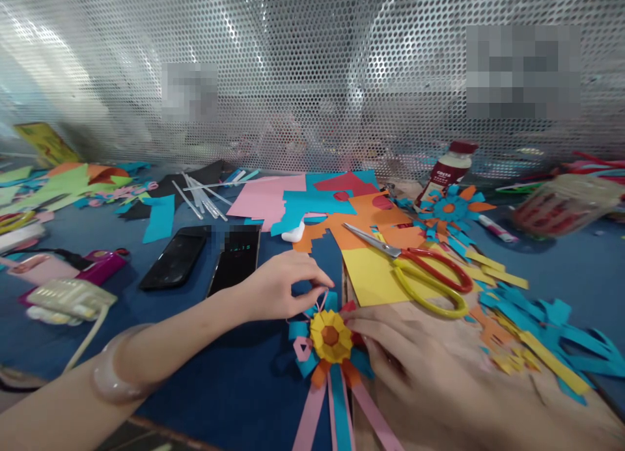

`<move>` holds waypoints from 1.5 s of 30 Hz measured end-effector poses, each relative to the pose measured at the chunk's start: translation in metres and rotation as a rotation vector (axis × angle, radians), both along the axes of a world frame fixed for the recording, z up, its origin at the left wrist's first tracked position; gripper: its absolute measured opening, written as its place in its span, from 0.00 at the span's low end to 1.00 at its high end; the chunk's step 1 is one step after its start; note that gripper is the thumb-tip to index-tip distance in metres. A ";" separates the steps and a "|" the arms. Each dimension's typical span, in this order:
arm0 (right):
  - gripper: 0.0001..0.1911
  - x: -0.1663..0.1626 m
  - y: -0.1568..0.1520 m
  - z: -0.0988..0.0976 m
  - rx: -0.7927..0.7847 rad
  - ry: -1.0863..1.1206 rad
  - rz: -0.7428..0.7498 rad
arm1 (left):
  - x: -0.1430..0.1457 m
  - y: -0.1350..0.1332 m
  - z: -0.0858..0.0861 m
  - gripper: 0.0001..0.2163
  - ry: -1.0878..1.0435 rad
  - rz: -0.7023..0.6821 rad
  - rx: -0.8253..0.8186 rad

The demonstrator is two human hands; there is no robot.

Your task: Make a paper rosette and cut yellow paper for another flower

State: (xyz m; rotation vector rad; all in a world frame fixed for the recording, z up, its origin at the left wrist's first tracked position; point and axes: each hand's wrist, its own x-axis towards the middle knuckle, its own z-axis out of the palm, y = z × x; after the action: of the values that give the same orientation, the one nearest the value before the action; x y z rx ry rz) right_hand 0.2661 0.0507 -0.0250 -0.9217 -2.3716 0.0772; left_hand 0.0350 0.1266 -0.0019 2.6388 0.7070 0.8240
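A paper flower (336,337) with a yellow layered centre and an orange middle lies on the table in front of me. Blue, orange and red loops surround it, and pink and blue strips hang toward me. My left hand (283,283) pinches a thin pink paper strip (321,299) at the flower's top, thumb and forefinger closed on it. At the right edge, the fingers of my right hand (405,356) are closed on the flower's red petals; the fingertips are partly hidden. Scissors (415,269) with red and yellow handles lie beyond my right hand.
Two black phones (176,258) lie left of my hands, near a pink power bank and a coiled cable (68,300). Coloured sheets (268,197) and white sticks (202,197) are spread behind. To the right are paper scraps (551,321), a bottle (446,171) and a plastic cup (561,207).
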 end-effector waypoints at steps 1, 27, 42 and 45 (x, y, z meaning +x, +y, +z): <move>0.15 0.000 0.000 0.000 0.000 -0.001 -0.003 | 0.000 0.000 0.001 0.08 -0.003 0.006 0.002; 0.14 -0.001 0.001 0.004 -0.013 -0.009 0.023 | -0.005 0.007 0.000 0.07 0.109 0.001 -0.022; 0.15 -0.001 0.001 0.005 0.016 -0.008 0.017 | -0.003 0.003 0.006 0.04 0.028 0.074 -0.102; 0.14 -0.001 0.001 0.005 0.030 -0.008 0.009 | -0.003 0.003 0.008 0.04 0.005 0.106 -0.125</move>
State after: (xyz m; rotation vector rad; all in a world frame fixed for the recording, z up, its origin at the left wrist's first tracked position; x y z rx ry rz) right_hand 0.2650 0.0521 -0.0196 -0.8987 -2.3777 0.0411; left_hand 0.0320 0.1295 0.0056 2.5113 0.8766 0.7739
